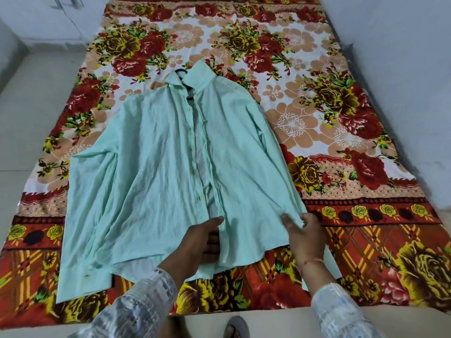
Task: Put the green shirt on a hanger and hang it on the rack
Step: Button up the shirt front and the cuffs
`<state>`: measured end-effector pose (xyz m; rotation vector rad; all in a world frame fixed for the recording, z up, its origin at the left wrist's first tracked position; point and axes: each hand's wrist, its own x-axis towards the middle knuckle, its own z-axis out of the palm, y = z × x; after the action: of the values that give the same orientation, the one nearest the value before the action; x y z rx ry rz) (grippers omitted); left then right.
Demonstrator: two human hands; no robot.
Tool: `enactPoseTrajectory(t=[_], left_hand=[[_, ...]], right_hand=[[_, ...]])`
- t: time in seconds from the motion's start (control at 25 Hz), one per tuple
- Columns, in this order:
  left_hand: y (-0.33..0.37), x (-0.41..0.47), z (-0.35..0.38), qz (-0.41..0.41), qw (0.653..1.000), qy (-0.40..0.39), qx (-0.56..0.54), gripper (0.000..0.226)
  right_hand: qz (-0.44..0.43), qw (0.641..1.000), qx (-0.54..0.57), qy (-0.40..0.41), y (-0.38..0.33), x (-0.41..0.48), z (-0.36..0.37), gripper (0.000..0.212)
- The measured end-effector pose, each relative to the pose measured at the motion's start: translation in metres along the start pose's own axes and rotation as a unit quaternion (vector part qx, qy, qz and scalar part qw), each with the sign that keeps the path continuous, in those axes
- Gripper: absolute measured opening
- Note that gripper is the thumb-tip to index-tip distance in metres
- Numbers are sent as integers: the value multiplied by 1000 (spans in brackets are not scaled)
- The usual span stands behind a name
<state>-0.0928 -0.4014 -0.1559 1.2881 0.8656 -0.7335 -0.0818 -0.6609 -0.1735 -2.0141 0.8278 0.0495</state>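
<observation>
While straightening pale green cotton shirt (158,167), flat on red floral bedsheet (341,93) with dark hanger (189,92) inside far collar: gripping near placket with left hand (200,242), pinching near hem with right hand (305,235); next, probably lift by hook

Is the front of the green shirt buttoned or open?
Open. The green shirt lies flat on the bedsheet; its two front edges are parted, and pale inner cloth shows between them.
</observation>
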Motion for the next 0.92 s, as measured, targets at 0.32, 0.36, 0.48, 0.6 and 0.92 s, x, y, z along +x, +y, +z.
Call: enactPoseTrajectory(t=[0.32, 0.36, 0.48, 0.6, 0.92], left_hand=[[-13, -3, -15, 85, 991, 49, 95, 4], [-18, -6, -18, 68, 992, 42, 98, 2], [-32, -11, -17, 69, 969, 61, 228, 21], [-32, -8, -12, 86, 972, 63, 208, 28], [-28, -4, -33, 202, 949, 212, 114, 19]], right_hand=[[69, 986, 119, 98, 15, 12, -4, 11], [41, 988, 95, 112, 15, 10, -9, 12], [-55, 997, -8, 47, 16, -5, -9, 23], [-67, 995, 6, -71, 18, -19, -15, 45], [-119, 992, -26, -22, 28, -19, -24, 39]])
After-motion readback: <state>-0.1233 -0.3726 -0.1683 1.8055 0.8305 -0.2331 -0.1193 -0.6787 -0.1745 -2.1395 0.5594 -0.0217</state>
